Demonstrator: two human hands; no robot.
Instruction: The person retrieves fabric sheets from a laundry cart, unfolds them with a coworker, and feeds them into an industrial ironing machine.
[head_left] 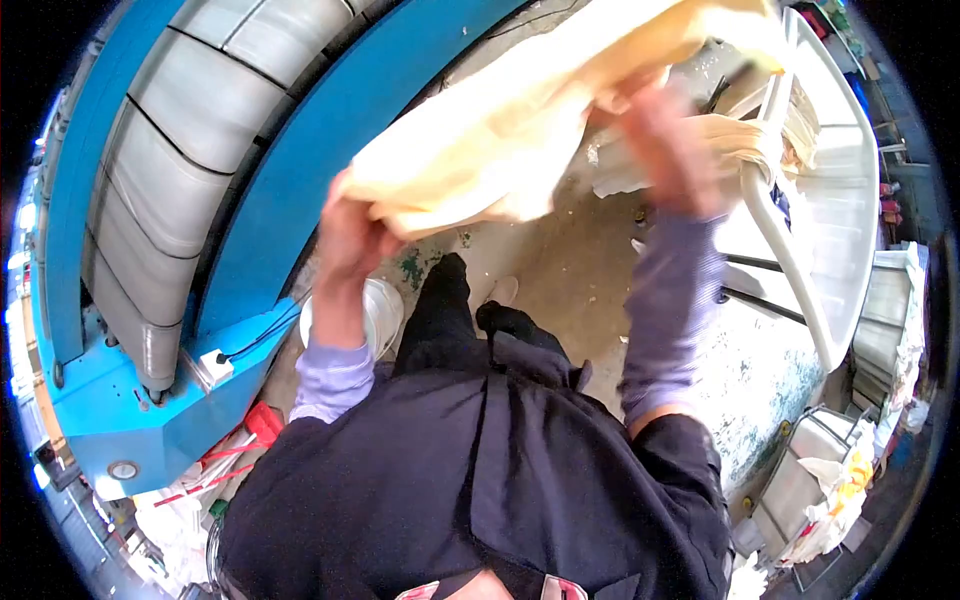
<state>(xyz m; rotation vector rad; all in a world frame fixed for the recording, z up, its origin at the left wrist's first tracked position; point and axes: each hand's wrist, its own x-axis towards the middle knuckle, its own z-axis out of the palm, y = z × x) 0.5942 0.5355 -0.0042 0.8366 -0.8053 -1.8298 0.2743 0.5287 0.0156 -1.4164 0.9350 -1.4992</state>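
Note:
A pale yellow cloth (pixel 490 140) is stretched in the air in front of me, reaching up to the top right. My left hand (pixel 350 235) is closed on its lower left corner, the fingers partly behind the fabric. My right hand (pixel 672 145) is smeared by motion, but its fingers look closed on the lower edge further right. Another yellowish cloth (pixel 735 140) hangs over the white rail (pixel 790 235) of a cart beside my right hand.
A blue machine frame (pixel 250 230) with a grey segmented belt (pixel 190 110) curves along the left. A white bucket (pixel 382 310) stands by my left forearm. At the right is a white cart (pixel 840 190); a container with white and yellow fabric (pixel 835 490) stands lower right. Scraps lie on the floor (pixel 560 270).

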